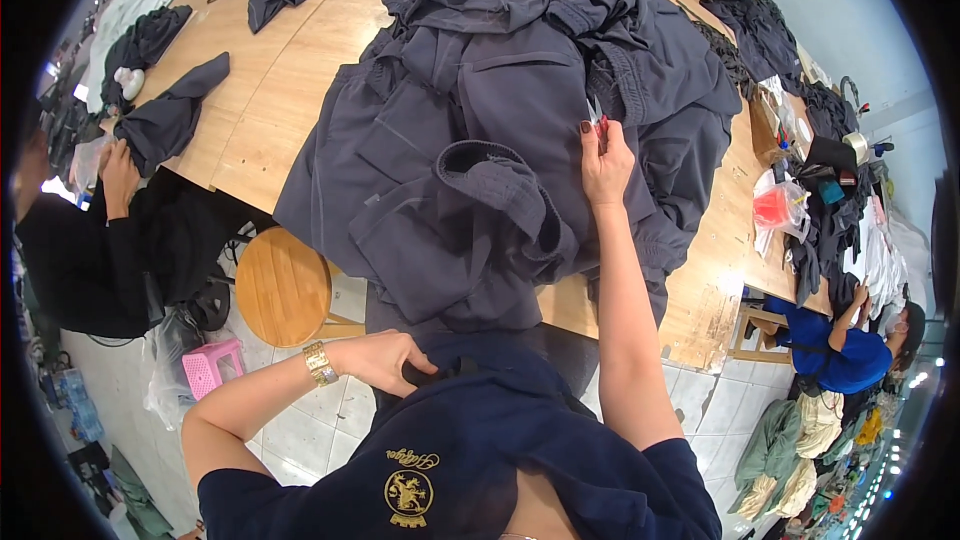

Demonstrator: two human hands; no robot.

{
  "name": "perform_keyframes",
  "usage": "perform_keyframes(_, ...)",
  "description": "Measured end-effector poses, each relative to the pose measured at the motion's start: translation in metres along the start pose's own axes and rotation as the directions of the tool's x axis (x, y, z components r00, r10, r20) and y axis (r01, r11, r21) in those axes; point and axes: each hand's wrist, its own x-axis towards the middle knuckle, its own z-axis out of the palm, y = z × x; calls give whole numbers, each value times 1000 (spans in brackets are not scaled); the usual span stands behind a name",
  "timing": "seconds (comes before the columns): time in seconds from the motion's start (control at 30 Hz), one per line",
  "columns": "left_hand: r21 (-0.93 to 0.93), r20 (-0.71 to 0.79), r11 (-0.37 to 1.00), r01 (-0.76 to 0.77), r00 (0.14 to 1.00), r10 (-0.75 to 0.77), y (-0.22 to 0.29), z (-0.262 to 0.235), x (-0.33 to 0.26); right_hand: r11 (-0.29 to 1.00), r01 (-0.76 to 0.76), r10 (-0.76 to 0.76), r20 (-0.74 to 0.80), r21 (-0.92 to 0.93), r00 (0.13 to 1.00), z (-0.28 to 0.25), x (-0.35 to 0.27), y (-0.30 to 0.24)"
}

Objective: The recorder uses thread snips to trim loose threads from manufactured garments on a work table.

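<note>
My right hand [608, 162] is closed around small thread snips [597, 112] with red handles. Their metal blades point away from me, over a big pile of dark grey garments [525, 90] with elastic waistbands. One gathered waistband [620, 80] lies just beyond the snips. A looped waistband [490, 180] stands up nearer to me, left of my right hand. By my waist, my left hand [380, 360] has its fingers curled against dark cloth [455, 368]. Whatever those fingers hold is hidden.
The pile rests on a light wooden table [280, 110]. A round wooden stool [283, 285] and a pink plastic stool [213, 368] stand at left. A person in black [80, 260] handles dark cloth at left. Another, in blue [850, 350], works at right near a red-filled plastic bag [772, 207].
</note>
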Motion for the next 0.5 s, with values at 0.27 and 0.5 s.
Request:
perform_keyframes(0.27,46,57,995,85,995,-87,15,-3,6,998,20,-21,-12,-56,1000,3,-1,2)
perform_keyframes(0.5,-15,83,998,61,995,-60,2,-6,7,996,51,-54,-36,-74,998,5,4,3)
